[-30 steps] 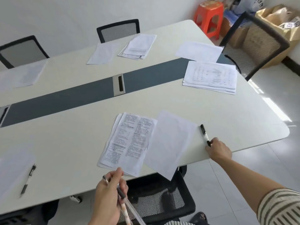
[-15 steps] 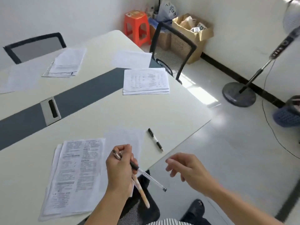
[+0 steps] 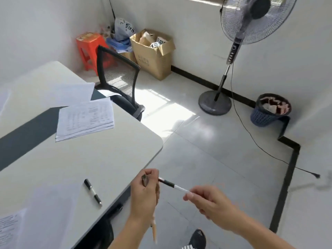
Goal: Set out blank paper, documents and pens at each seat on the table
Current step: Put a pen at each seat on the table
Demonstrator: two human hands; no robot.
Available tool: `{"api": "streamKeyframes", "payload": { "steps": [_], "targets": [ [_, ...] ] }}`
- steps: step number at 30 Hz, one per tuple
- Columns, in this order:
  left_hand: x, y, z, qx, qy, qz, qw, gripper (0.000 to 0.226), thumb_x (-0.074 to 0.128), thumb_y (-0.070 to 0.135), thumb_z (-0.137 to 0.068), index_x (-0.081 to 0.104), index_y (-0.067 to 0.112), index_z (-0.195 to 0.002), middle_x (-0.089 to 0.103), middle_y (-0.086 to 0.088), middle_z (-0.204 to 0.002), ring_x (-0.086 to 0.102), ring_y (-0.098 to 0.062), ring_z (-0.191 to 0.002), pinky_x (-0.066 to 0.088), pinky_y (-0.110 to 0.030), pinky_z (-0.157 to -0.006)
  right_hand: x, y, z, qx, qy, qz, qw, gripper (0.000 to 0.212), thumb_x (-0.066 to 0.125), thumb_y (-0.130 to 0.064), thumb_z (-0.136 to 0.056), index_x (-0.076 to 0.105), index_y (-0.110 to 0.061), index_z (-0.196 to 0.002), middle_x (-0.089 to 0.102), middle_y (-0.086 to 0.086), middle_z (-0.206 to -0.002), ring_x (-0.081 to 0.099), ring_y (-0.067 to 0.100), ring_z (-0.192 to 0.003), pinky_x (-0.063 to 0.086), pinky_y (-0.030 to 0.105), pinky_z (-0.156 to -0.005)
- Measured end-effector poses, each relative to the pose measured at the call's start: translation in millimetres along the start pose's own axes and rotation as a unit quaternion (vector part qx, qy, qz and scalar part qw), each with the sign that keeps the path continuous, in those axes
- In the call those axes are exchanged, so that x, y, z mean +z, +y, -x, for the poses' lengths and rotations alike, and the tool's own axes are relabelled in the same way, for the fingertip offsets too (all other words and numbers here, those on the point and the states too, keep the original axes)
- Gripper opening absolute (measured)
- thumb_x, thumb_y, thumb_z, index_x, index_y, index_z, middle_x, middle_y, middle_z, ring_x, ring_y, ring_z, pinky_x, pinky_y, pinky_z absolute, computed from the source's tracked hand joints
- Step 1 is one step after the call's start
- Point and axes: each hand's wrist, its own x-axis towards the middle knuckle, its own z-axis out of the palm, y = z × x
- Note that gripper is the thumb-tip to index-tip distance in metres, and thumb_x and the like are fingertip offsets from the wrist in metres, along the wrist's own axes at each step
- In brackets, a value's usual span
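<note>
While my left hand [image 3: 143, 193] is curled round the spare pens [image 3: 154, 229] and round the black-gripped end of one slim white-barrelled pen [image 3: 172, 185], that pen sticks out to the right. Its long axis runs almost straight left to right, sloping a little nearer at the right end. My right hand [image 3: 212, 203] meets it there. The thumb and forefinger, the fingers [image 3: 190, 195] that matter, pinch the pale tip, though blur keeps me from seeing how firmly. The rest hang loosely curled. Both hands hover over the grey floor [image 3: 215, 159], just off the near right edge of the pale worktop [image 3: 98, 159].

What the coming move turns on, as I judge it, is where this pen has to go from here: far and to the left. The stack of printed documents [image 3: 86, 119] and the blank white sheet [image 3: 75, 94] beyond it lie at the end seat by the black mesh chair [image 3: 116, 76], and I see no pen beside them. The near seat has its black-and-white pen [image 3: 92, 192] lying on the worktop. My left hand is nearer the worktop, but the right holds the free end. So I expect to draw the pen out rightwards along its own axis, then carry it far-left across the corner and lay it beside the documents.
</note>
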Motion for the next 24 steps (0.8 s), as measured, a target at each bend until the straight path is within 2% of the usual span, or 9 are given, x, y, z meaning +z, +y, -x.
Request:
{"api": "streamKeyframes", "payload": {
  "steps": [6, 9, 12, 17, 19, 21, 24],
  "targets": [
    [50, 22, -41, -0.043, -0.006, 0.017, 0.999, 0.020, 0.057, 0.021, -0.094, 0.059, 0.002, -0.089, 0.051, -0.005, -0.056, 0.037, -0.015, -0.041, 0.024, -0.020, -0.039, -110, 26, -10, 0.023, 0.153, -0.034, 0.987, 0.024, 0.054, -0.022, -0.098, 0.073, -0.014, -0.086, 0.036, -0.007, -0.049, 0.034, 0.009, -0.043, 0.030, 0.019, -0.044],
    [64, 28, -74, -0.055, 0.011, 0.026, 0.998, 0.018, 0.057, 0.020, -0.094, 0.060, 0.002, -0.092, 0.051, -0.005, -0.054, 0.036, -0.017, -0.040, 0.023, -0.022, -0.041, -141, 24, -37, 0.031, 0.189, -0.060, 0.980, 0.027, 0.052, -0.023, -0.099, 0.073, -0.013, -0.085, 0.035, -0.003, -0.049, 0.032, 0.012, -0.044, 0.026, 0.022, -0.043],
    [83, 34, -112, -0.068, 0.019, 0.032, 0.997, 0.015, 0.055, 0.016, -0.094, 0.060, 0.002, -0.092, 0.051, -0.004, -0.052, 0.035, -0.015, -0.036, 0.023, -0.018, -0.036, -167, 9, -72, 0.025, 0.199, -0.074, 0.977, 0.030, 0.051, -0.023, -0.099, 0.071, -0.010, -0.082, 0.033, -0.001, -0.047, 0.028, 0.013, -0.042, 0.024, 0.022, -0.042],
    [125, 58, -197, -0.082, -0.006, 0.048, 0.995, 0.014, 0.056, 0.014, -0.093, 0.058, 0.001, -0.094, 0.050, -0.004, -0.053, 0.034, -0.014, -0.035, 0.023, -0.016, -0.037, -219, -39, -153, 0.016, 0.204, -0.059, 0.977, 0.035, 0.053, -0.027, -0.098, 0.068, -0.005, -0.075, 0.033, 0.001, -0.047, 0.028, 0.012, -0.041, 0.025, 0.019, -0.041],
    [137, 76, -233, -0.083, -0.010, 0.052, 0.995, 0.013, 0.057, 0.014, -0.093, 0.058, 0.002, -0.089, 0.049, -0.005, -0.053, 0.034, -0.014, -0.035, 0.022, -0.017, -0.036, -236, -63, -188, 0.023, 0.215, -0.071, 0.974, 0.035, 0.054, -0.025, -0.097, 0.067, -0.004, -0.073, 0.032, 0.002, -0.049, 0.028, 0.014, -0.042, 0.024, 0.019, -0.039],
    [146, 106, -268, -0.071, -0.023, 0.056, 0.996, 0.014, 0.058, 0.014, -0.092, 0.057, 0.003, -0.085, 0.049, -0.006, -0.053, 0.034, -0.014, -0.036, 0.022, -0.017, -0.037, -250, -94, -224, 0.016, 0.202, -0.074, 0.977, 0.035, 0.055, -0.023, -0.097, 0.066, -0.003, -0.072, 0.031, 0.001, -0.047, 0.027, 0.014, -0.041, 0.022, 0.019, -0.039],
    [156, 147, -318, -0.056, -0.011, 0.065, 0.996, 0.013, 0.058, 0.015, -0.092, 0.058, 0.002, -0.090, 0.050, -0.004, -0.053, 0.035, -0.014, -0.039, 0.022, -0.019, -0.039, -267, -142, -278, -0.001, 0.168, -0.045, 0.985, 0.034, 0.054, -0.025, -0.098, 0.067, -0.004, -0.074, 0.032, -0.001, -0.046, 0.028, 0.013, -0.041, 0.023, 0.019, -0.039]
  ]
}}
